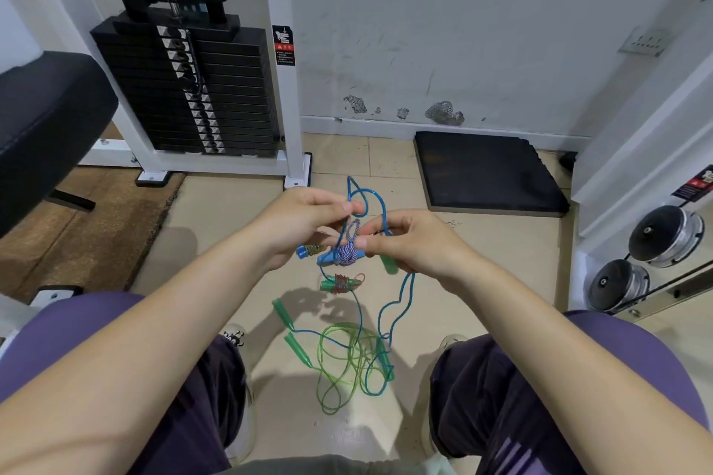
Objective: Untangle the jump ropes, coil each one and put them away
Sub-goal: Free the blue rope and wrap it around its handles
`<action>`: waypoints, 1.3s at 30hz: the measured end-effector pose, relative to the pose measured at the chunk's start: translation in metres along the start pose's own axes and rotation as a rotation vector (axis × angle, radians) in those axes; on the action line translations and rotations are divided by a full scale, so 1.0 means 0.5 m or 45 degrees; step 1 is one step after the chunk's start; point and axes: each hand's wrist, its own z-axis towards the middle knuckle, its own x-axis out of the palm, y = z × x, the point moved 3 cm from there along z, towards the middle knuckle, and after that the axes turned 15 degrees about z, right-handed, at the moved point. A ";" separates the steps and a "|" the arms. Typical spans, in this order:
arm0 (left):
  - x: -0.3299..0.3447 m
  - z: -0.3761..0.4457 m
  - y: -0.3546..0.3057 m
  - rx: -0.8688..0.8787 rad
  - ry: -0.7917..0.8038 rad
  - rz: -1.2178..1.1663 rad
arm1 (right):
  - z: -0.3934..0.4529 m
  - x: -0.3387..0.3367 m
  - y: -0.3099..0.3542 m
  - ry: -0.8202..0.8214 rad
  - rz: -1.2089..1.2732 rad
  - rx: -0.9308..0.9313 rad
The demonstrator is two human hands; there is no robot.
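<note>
We were seated, knees apart, with the tangle of jump ropes raised in front of us over the tiled floor [482, 262]. Our left hand [304, 222] had its fingers curled, pinching a loop of the blue rope [380, 200] near the top of the knot. Our right hand [409, 243] pinched the same cluster from the other side, fingertips closed on the cords just beside a green handle [389, 262] that hung below our fingers. Between the two hands sat the knot itself: a striped white-and-purple cord [347, 249] wound around a blue handle [328, 258]. A second small bundle with a green handle and reddish wrapping [341, 283] dangled just under it.

The rest lay on the floor between our feet: a light green rope [335, 359] in loose loops, crossed by trailing lengths of the blue one, with two more green handles [289, 328] lying to the left of the pile. A weight stack [185, 89] and a black mat [490, 170] stood further off by the wall.

By our reckoning, we were at the untangling step, early on; nothing was coiled or put away. The next move seemed to call for loosening the striped cord's wraps and feeding a handle back through the blue loop, gently, since pulling hard would likely tighten the knot.
</note>
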 end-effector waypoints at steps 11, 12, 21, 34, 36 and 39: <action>0.014 0.004 0.005 0.085 0.175 0.127 | -0.002 0.012 0.017 0.188 0.269 -0.127; 0.020 0.001 0.007 0.092 0.250 0.175 | -0.001 0.007 0.020 0.198 0.341 -0.147; 0.046 -0.010 0.000 0.145 0.283 0.191 | 0.003 -0.035 0.034 0.088 0.357 -0.154; 0.017 -0.020 -0.001 0.114 0.507 0.411 | 0.000 -0.064 0.038 -0.069 -0.357 -0.403; 0.024 -0.023 -0.002 0.099 0.542 0.410 | -0.005 -0.037 0.029 0.150 -0.242 -0.347; 0.026 -0.024 -0.001 0.072 0.562 0.430 | -0.005 -0.019 0.022 0.223 -0.255 -0.278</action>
